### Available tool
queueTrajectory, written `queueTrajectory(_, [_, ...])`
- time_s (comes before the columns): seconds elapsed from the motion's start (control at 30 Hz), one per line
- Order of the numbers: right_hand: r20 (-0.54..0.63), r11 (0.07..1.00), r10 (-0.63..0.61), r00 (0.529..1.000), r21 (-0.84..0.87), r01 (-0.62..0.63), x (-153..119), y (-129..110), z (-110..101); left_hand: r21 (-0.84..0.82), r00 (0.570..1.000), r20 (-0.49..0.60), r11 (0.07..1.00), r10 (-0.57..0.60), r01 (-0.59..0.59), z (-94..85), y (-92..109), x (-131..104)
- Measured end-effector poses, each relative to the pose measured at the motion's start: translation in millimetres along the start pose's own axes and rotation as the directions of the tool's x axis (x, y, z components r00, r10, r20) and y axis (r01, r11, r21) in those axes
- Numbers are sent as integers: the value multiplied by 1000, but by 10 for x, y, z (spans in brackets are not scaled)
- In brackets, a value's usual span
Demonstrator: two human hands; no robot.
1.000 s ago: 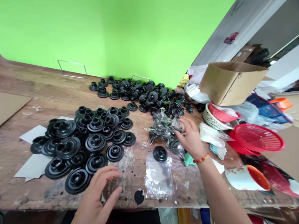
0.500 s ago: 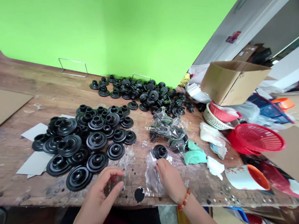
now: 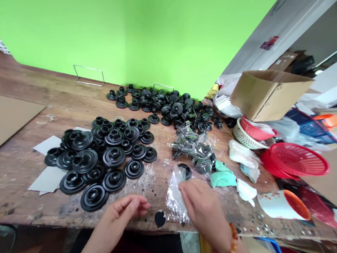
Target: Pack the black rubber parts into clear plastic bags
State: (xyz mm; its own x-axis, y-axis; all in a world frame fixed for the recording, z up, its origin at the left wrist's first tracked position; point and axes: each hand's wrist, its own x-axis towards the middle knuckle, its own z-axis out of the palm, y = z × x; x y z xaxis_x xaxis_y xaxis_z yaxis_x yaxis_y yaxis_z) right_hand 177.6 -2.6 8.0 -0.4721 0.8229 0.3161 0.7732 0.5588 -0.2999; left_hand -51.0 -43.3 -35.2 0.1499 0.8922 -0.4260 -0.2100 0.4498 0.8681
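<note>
Right hand (image 3: 204,202) grip pinching clear bag (image 3: 174,186); black disc (image 3: 187,170) partly behind it on table (image 3: 159,186). Left hand (image 3: 116,216) empty, fingers loosely curled. Clinging film could snag and drag the disc aside.

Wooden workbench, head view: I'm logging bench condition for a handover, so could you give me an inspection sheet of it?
Surface: brown wooden workbench, worn and spotted.
Work items: clear flat plastic bag, partly hiding a round black stepped disc; left heap of round black hubbed discs; rear heap of black disc-shaped parts; clear-wrapped black parts.
Clutter: crumpled mint-green sheet; red plastic basket; white-and-orange cylindrical container on its side.
Hands: left hand loosely curled, nothing visible in its grip; right hand pinching the bag.
Cables: nothing seen.
Surroundings: bright green panel behind; brown cardboard box at right.
</note>
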Motion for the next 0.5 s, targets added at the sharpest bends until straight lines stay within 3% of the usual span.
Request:
queueTrajectory(0.07, [95, 980, -193, 977, -23, 196, -7, -239, 82, -128, 998, 51, 991, -29, 36, 48, 30, -14])
queueTrajectory(0.13, [192, 925, -373, 908, -3, 381, -20, -426, 225, -188, 998, 56, 981, -41, 51, 79, 45, -8])
queueTrajectory(0.2, [206, 881, -469, 859, 43, 471, -24, -538, 355, -184, 997, -5, 980, -74, 72, 79, 39, 12])
queueTrajectory(0.23, [185, 883, -469, 864, 85, 462, -16, -566, 396, -177, 995, -50, 981, -91, 81, 66, 29, 21])
queueTrajectory(0.3, [98, 920, -361, 927, 198, 338, 28, -579, 417, -159, 989, -113, 984, -100, 81, 26, 8, 27])
queueTrajectory(0.37, [25, 934, -136, 990, 338, 120, 100, -559, 390, -109, 988, -130, 992, -80, 66, -15, -5, 13])
queueTrajectory(0.4, [37, 906, -24, 999, 423, 6, 139, -547, 375, -71, 989, -134, 996, -59, 50, -30, -6, 1])
queueTrajectory(0.43, [95, 847, 66, 993, 521, -106, 177, -539, 367, -32, 990, -135, 999, -39, 34, -41, -5, -11])
queueTrajectory(0.5, [326, 624, 142, 935, 703, -340, 235, -542, 380, 42, 990, -138, 999, 6, 0, -53, 2, -32])
